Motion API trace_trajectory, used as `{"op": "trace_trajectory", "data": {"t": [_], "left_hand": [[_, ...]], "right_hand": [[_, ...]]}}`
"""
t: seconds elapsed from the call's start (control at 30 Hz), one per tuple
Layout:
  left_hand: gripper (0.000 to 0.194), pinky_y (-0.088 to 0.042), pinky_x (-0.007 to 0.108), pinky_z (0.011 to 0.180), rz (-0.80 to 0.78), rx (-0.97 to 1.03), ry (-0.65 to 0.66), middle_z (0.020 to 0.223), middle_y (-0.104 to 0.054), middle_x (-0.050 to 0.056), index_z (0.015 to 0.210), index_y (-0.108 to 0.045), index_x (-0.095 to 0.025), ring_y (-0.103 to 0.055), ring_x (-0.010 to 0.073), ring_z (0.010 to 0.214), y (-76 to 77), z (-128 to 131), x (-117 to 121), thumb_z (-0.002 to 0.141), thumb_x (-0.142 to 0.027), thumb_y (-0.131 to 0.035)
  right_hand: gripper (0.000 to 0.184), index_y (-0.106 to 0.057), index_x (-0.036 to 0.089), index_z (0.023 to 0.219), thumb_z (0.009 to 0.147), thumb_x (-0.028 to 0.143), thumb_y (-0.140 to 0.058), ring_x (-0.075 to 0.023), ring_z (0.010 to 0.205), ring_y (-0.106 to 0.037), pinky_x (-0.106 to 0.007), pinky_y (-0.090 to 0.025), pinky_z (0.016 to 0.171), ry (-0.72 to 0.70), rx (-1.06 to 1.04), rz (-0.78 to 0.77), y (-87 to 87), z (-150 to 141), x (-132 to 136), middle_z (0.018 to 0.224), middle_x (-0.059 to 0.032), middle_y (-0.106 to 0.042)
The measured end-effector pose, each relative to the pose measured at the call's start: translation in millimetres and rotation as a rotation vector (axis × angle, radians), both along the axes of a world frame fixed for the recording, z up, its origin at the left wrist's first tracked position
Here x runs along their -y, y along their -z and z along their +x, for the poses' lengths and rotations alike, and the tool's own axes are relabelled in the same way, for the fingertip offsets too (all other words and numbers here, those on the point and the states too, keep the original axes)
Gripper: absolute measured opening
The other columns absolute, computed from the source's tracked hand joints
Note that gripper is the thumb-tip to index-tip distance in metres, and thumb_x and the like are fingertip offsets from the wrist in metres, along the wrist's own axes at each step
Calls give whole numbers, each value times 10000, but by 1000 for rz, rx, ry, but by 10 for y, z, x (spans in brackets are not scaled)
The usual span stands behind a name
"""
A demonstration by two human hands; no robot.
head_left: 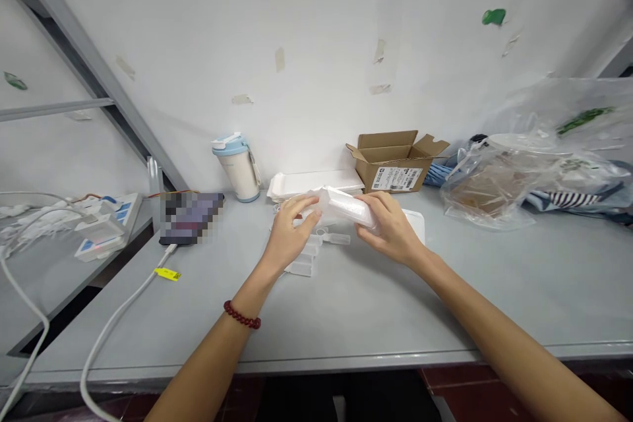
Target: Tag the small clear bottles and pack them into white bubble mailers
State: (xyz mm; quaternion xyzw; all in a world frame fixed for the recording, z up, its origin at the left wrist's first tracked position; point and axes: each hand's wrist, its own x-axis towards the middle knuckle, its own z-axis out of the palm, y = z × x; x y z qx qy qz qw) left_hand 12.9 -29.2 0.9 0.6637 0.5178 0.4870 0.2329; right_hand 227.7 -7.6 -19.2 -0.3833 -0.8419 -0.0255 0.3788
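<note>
White case [349, 206], long axis crosswise, grasped by left hand [291, 224] and right hand [391, 227].

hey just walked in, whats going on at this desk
A person holds a whitish plastic item above the grey table. The right hand grips one end; the left hand is at the other. Small clear plastic pieces lie below. Behind stand a blue-lidded cup and an open cardboard box.
</note>
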Motion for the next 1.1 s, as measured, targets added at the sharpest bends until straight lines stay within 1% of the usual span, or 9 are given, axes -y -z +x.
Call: {"op": "trace_trajectory", "data": {"t": [0.17, 0.33, 0.4, 0.53, 0.63, 0.73, 0.8, 0.93, 1.1], "left_hand": [[330, -488, 308, 798, -93, 108, 82, 1212, -628, 60, 1082, -658, -208, -585, 229, 1058, -9, 17, 9, 773, -312, -604], [281, -478, 279, 637, -181, 149, 89, 951, -703, 50, 960, -679, -189, -632, 185, 763, -55, 8, 36, 775, -383, -592], [284, -476, 290, 640, -184, 95, 119, 938, -707, 52, 959, -689, -192, -628, 195, 761, -58, -5, 33, 765, -377, -598], [298, -484, 317, 750, -144, -72, 224, 1060, -687, 55, 1007, -699, -212, -618, 228, 908, -40, -21, 28, 731, -282, -611], [243, -476, 328, 765, -86, -245, 252, 969, -685, 45, 923, -716, -217, -610, 224, 874, -10, -9, 37, 710, -236, -599], [174, -465, 315, 704, -46, -355, 209, 856, -658, 33, 832, -700, -204, -592, 205, 781, 2, 15, 58, 700, -239, -593], [166, -459, 297, 662, -77, -305, 185, 845, -653, 24, 835, -672, -196, -585, 190, 746, -14, 25, 76, 712, -286, -606], [223, -471, 272, 631, -133, -24, 172, 852, -657, 24, 851, -624, -179, -597, 161, 708, -66, 20, 102, 755, -380, -607], [228, -504, 264, 629, -52, 185, 137, 838, -668, 35, 892, -619, -174, -625, 168, 747, -48, 24, 106, 756, -356, -633]], "right_hand": [[440, -472, 223, 1205, 769, 240, -530, -263, 988, -508, -398, -429, 820, 6, 20, 24, 16, 8, -13, 1076, -99, -541], [435, -474, 237, 1196, 766, 240, -539, -260, 986, -514, -400, -424, 827, 4, 18, 4, 12, -7, 8, 1078, -93, -545], [444, -477, 242, 1193, 753, 238, -543, -262, 993, -512, -401, -422, 828, 10, 39, 2, 15, -14, 13, 1084, -90, -546], [471, -473, 231, 1189, 724, 231, -552, -263, 1000, -505, -394, -420, 817, 12, 78, 19, 35, 0, -13, 1084, -90, -544], [491, -467, 226, 1187, 706, 243, -563, -274, 1003, -498, -395, -409, 811, 15, 105, 19, 42, 24, -42, 1095, -99, -548], [518, -459, 216, 1195, 693, 260, -579, -284, 1024, -492, -413, -374, 836, 39, 178, 21, 37, 42, -55, 1112, -110, -558], [535, -445, 205, 1213, 698, 262, -579, -291, 1047, -490, -442, -334, 872, 74, 234, 43, 36, 51, -61, 1129, -119, -563], [554, -396, 195, 1266, 730, 208, -535, -294, 1091, -489, -473, -269, 922, 143, 275, 83, 61, 73, -97, 1188, -138, -559], [576, -366, 181, 1288, 731, 173, -509, -285, 1119, -493, -459, -252, 939, 128, 274, 91, 88, 95, -139, 1243, -142, -548]]}}
